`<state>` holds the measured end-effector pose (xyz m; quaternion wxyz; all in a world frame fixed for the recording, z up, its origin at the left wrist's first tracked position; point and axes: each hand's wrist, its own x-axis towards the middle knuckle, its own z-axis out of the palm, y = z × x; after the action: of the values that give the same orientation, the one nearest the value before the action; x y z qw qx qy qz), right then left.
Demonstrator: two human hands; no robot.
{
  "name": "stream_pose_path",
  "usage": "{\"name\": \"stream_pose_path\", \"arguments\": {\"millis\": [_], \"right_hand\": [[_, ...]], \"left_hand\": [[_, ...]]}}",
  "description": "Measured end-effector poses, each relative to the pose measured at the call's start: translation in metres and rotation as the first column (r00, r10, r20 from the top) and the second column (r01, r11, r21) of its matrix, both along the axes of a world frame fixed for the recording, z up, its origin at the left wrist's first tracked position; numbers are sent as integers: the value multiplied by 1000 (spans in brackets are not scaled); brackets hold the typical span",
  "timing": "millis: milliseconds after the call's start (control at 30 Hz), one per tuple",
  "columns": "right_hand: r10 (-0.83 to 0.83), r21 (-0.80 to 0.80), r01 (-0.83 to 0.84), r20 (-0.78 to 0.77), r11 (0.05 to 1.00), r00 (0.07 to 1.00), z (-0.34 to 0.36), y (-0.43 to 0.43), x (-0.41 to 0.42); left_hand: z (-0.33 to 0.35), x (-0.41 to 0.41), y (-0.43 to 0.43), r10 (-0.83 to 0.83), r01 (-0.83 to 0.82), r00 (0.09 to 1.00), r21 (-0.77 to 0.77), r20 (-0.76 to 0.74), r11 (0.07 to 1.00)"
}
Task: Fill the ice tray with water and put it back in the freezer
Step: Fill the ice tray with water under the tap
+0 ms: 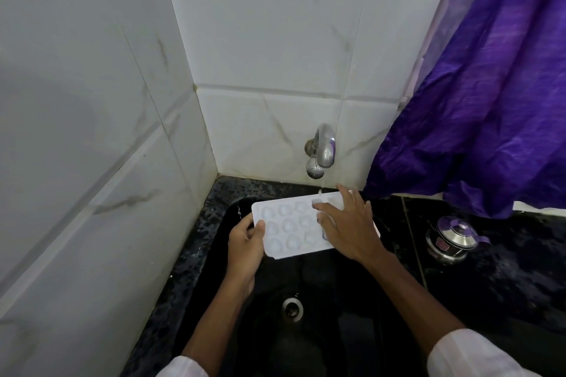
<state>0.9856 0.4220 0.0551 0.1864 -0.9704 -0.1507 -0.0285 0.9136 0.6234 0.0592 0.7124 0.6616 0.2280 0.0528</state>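
— Hands first: what is the left hand (245,242) doing?
— It is gripping the tray (291,228) by its left end, thumb lying on the rim, the other fingers curling underneath.
— And the right hand (347,223)?
— It is lying flat over the tray's right end, fingers straight and spread, pressing on top rather than gripping.
— Where is the tray sitting?
— It is hanging between both hands above the sink (330,330), roughly level, cups facing up.
— Is water running?
— A thin stream (320,190) is falling from the tap (321,150), just beyond the right fingertips, and landing at the tray's far edge. Whether the cups are filling, I cannot tell.
— Anything else?
— A lidded steel pot (451,239) is standing right of the right hand, a purple curtain (490,86) is hanging beyond it, and the drain (292,307) is showing between the forearms.
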Motion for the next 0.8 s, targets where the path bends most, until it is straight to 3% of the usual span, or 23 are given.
{"name": "stream_pose_path", "arguments": {"millis": [800], "right_hand": [[-35, -77, 35, 2, 996, 999, 16, 9, -1]], "left_hand": [[6, 2, -3, 8, -8, 1000, -41, 7, 999]]}}
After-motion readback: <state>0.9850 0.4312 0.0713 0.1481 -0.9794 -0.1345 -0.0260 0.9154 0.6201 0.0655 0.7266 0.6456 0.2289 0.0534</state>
